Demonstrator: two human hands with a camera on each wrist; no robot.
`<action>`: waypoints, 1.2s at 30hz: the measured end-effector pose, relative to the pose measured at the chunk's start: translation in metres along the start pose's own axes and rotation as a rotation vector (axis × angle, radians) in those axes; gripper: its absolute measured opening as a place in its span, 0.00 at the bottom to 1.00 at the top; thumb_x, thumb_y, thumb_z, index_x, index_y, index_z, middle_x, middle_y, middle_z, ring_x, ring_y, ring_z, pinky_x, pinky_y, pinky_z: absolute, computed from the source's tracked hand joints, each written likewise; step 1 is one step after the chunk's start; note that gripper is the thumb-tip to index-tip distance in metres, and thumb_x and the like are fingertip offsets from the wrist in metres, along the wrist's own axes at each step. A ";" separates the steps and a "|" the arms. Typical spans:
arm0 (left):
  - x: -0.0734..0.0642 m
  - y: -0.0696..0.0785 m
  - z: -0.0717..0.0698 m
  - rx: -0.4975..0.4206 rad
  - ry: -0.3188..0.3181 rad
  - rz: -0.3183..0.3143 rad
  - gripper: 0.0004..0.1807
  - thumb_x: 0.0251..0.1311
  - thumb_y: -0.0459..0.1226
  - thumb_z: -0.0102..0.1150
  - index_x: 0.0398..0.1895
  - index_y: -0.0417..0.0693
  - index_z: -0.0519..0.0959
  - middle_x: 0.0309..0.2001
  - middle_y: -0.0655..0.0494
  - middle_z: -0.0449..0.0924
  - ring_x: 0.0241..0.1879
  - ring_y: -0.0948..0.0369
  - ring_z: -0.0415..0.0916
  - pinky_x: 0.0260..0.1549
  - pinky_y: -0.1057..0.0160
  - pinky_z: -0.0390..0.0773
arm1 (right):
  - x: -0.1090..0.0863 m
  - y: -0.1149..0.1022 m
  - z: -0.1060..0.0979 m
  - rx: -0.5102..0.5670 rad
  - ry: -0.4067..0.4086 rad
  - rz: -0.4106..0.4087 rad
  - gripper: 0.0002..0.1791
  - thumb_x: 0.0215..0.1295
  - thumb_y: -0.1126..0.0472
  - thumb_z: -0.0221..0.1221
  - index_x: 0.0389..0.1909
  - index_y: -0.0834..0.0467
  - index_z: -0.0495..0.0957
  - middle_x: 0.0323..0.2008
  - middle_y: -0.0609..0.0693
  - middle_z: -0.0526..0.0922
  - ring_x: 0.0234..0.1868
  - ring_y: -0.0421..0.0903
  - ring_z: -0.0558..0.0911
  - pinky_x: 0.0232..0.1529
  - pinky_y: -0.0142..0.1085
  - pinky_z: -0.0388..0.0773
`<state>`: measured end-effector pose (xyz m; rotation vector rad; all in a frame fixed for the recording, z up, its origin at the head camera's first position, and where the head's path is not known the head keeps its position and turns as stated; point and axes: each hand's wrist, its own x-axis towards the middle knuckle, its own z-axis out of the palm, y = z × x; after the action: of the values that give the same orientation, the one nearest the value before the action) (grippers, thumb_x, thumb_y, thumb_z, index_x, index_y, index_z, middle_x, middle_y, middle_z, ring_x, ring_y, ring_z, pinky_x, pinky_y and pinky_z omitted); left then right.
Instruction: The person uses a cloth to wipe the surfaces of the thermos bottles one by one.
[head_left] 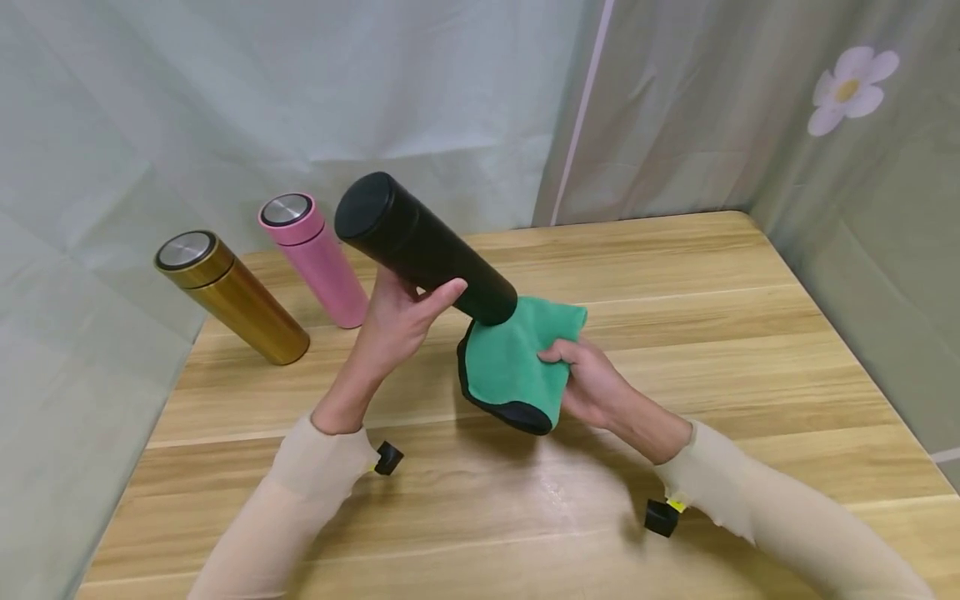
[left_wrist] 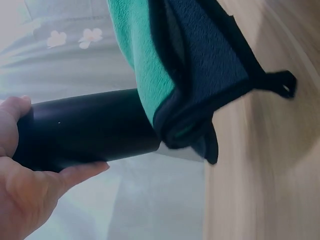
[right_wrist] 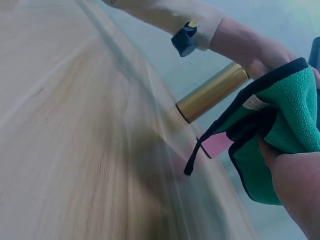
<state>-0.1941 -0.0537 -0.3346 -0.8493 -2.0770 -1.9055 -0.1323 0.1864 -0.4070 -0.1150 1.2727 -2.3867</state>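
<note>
My left hand (head_left: 397, 321) grips a black thermos bottle (head_left: 442, 258) around its middle and holds it tilted above the table, lid end up to the left. In my right hand (head_left: 592, 383) is a folded green cloth (head_left: 517, 358) with dark edging, pinched between thumb and fingers. The bottle's lower end meets the cloth in the head view. From the left wrist, the cloth (left_wrist: 200, 65) shows a dark blue side and a small hanging loop, and it overlaps the end of the bottle (left_wrist: 90, 127). A white label shows on the cloth (right_wrist: 295, 105) in the right wrist view.
A gold thermos bottle (head_left: 240, 300) and a pink one (head_left: 318, 262) stand on the left part of the wooden table (head_left: 712, 333). Pale curtains (head_left: 420, 100) hang behind the table and along its sides, one bearing a flower print (head_left: 847, 90).
</note>
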 end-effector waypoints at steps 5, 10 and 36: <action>-0.002 0.002 0.001 0.010 -0.002 -0.015 0.26 0.64 0.25 0.66 0.63 0.38 0.69 0.50 0.47 0.79 0.48 0.52 0.79 0.47 0.61 0.83 | -0.006 -0.008 -0.008 -0.048 0.047 0.029 0.19 0.69 0.70 0.42 0.59 0.58 0.59 0.52 0.51 0.70 0.50 0.46 0.78 0.53 0.38 0.80; -0.004 0.003 0.000 0.024 -0.016 -0.025 0.29 0.64 0.26 0.67 0.65 0.40 0.67 0.53 0.47 0.78 0.50 0.53 0.79 0.49 0.60 0.83 | -0.008 -0.013 -0.012 -0.057 0.054 0.002 0.19 0.74 0.69 0.42 0.63 0.57 0.58 0.54 0.51 0.70 0.52 0.45 0.79 0.55 0.39 0.80; -0.016 0.005 -0.002 -0.015 -0.100 -0.091 0.31 0.63 0.24 0.65 0.67 0.41 0.65 0.56 0.46 0.76 0.51 0.51 0.76 0.47 0.59 0.84 | 0.027 -0.022 -0.012 0.068 0.062 -0.102 0.09 0.85 0.61 0.41 0.58 0.57 0.63 0.49 0.48 0.72 0.47 0.42 0.79 0.48 0.33 0.81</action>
<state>-0.1787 -0.0599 -0.3379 -0.8851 -2.1971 -1.9643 -0.1670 0.1959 -0.3996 -0.0885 1.2390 -2.5355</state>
